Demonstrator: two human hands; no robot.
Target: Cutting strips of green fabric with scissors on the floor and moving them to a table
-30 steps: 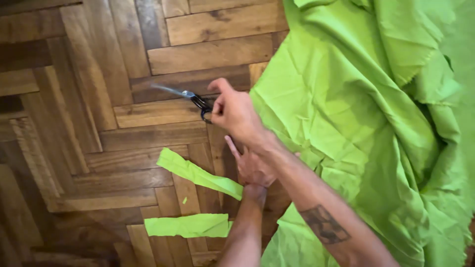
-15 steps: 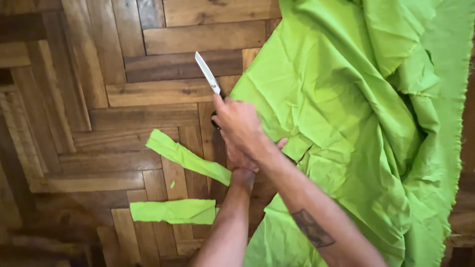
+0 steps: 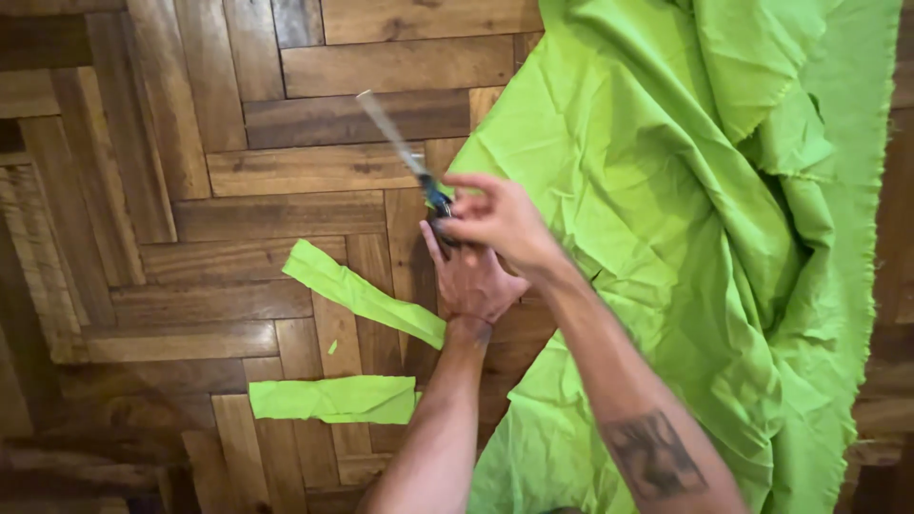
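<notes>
My right hand (image 3: 500, 224) holds the scissors (image 3: 411, 162) by the dark handles, fingers curled tight around them. The blades point up and away over the wood floor (image 3: 190, 190), and they look blurry, so I cannot tell if they are open. My left hand (image 3: 473, 281) lies flat under my right one, fingers spread, holding nothing, right at the edge of the big green cloth (image 3: 685, 219).

To cut well, I think I should press the cloth flat and keep my left fingers away from the blades. My arms cross here, and that makes it tricky.

Two cut green strips, a slanted one (image 3: 362, 293) and a flat one (image 3: 333, 400), lie on the floor near my left arm.
</notes>
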